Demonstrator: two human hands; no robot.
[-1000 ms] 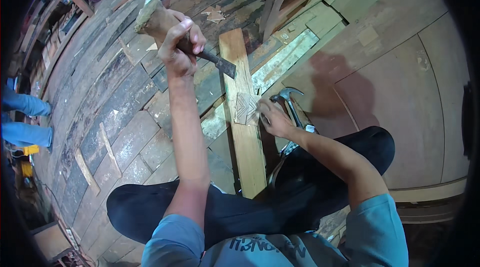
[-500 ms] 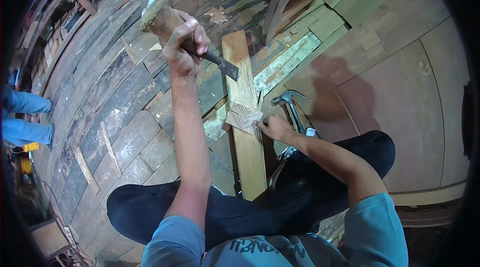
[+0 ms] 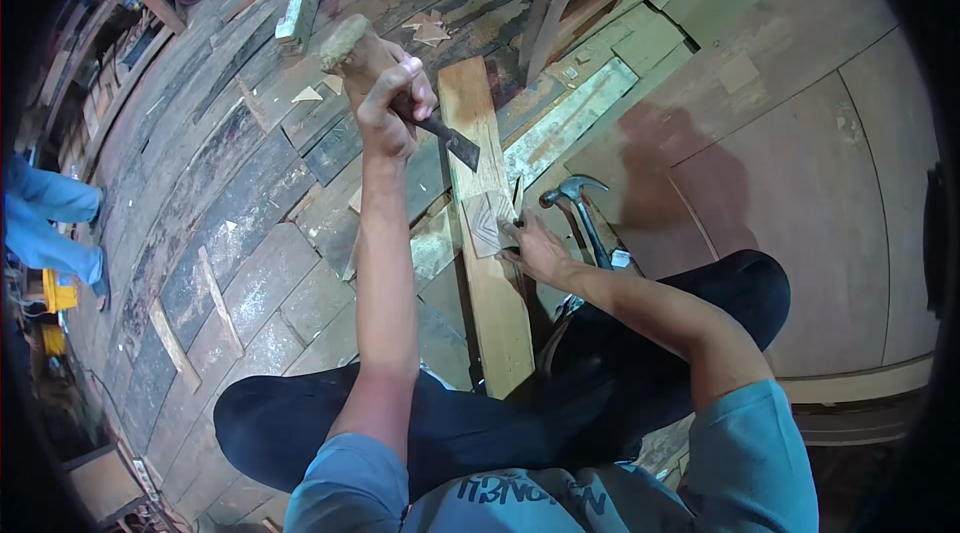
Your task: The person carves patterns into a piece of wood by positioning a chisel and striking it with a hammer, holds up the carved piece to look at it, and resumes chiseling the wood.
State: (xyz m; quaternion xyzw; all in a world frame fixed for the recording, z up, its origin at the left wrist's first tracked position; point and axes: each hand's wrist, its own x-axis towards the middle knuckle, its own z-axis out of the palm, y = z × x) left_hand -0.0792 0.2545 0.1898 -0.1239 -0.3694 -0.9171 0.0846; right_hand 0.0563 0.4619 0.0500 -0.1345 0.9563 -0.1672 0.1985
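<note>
Uneven, cool-toned illumination, reddish-brown shadow (image 3: pixel 668 168) across flat panel (image 3: pixel 810 203) at right, floorboards (image 3: pixel 265 223) visibly bowed by fisheye distortion, left margin dim and indistinct, corners black.

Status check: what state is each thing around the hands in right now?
Chisel: gripped in the left hand, blade exposed.
Plank: lying lengthwise, pale face up.
Patterned wood block: resting on the plank, fingers of the right hand at its edge.
Hammer: set down right of the plank, unheld.
Wood scraps: loose on the floor.
</note>
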